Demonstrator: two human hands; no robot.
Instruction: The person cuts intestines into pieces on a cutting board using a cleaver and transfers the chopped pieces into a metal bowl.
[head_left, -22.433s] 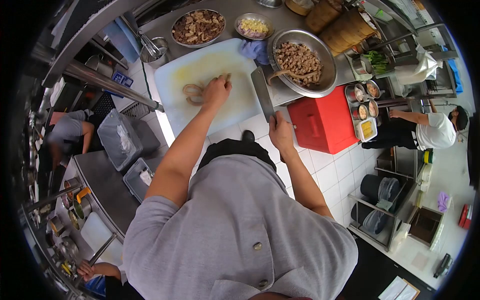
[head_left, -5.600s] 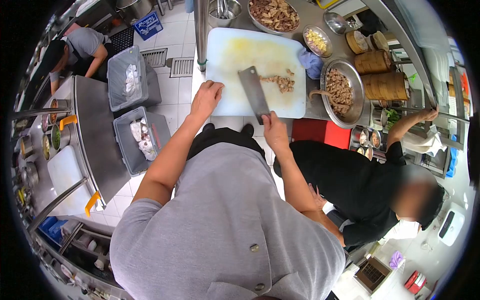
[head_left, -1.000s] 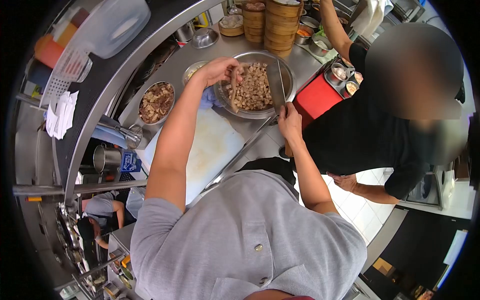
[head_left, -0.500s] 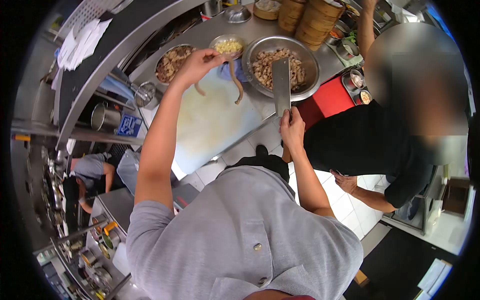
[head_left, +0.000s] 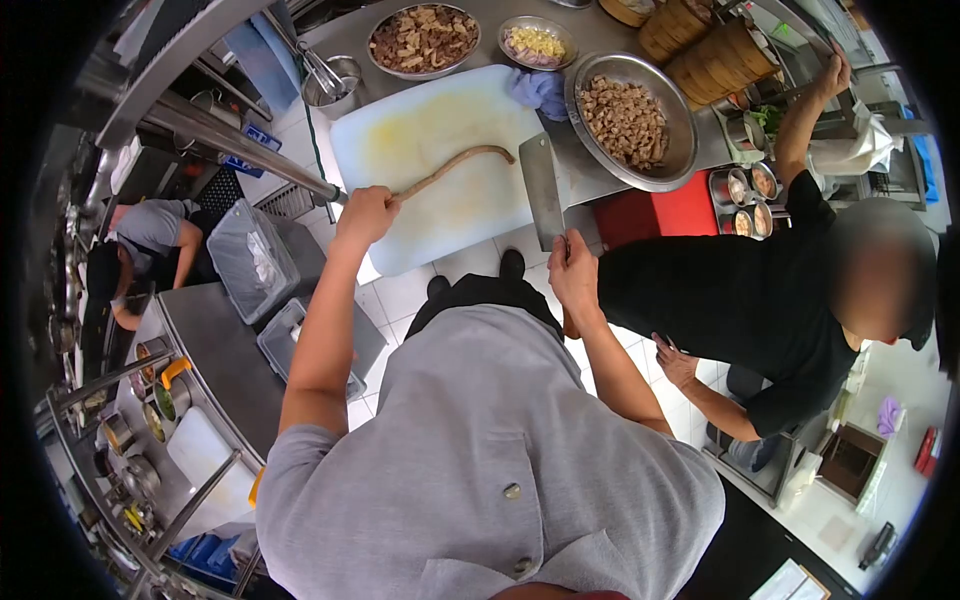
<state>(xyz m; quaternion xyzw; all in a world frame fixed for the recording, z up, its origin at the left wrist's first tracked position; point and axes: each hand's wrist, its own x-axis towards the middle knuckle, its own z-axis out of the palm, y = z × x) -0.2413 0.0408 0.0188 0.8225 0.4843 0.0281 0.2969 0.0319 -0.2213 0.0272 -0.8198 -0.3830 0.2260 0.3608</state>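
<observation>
My left hand (head_left: pixel 367 215) is closed on one end of a long, thin brown strip of what looks like meat (head_left: pixel 440 175). From there the strip runs in a curve across the white cutting board (head_left: pixel 420 240) towards the cleaver. My right hand (head_left: pixel 573 270) grips the handle of the cleaver (head_left: pixel 542 190), whose broad blade points away from me at the board's right edge. Beyond the blade is a large steel bowl (head_left: pixel 684 165) of chopped brown meat (head_left: pixel 625 120). A bluish cloth (head_left: pixel 540 93) lies at the board's far right corner.
Behind the board stand a bowl of brown meat pieces (head_left: pixel 425 40) and a smaller bowl of chopped yellow and pinkish bits (head_left: pixel 533 43). Bamboo steamers (head_left: pixel 725 65) are stacked at back right. A co-worker in black (head_left: pixel 700 260) stands close on my right. A metal post (head_left: pixel 250 145) is left.
My left hand has come down and back towards me to the board's near left side, drawing the strip out along the board. The cleaver stays in my right hand; the view has shifted.
</observation>
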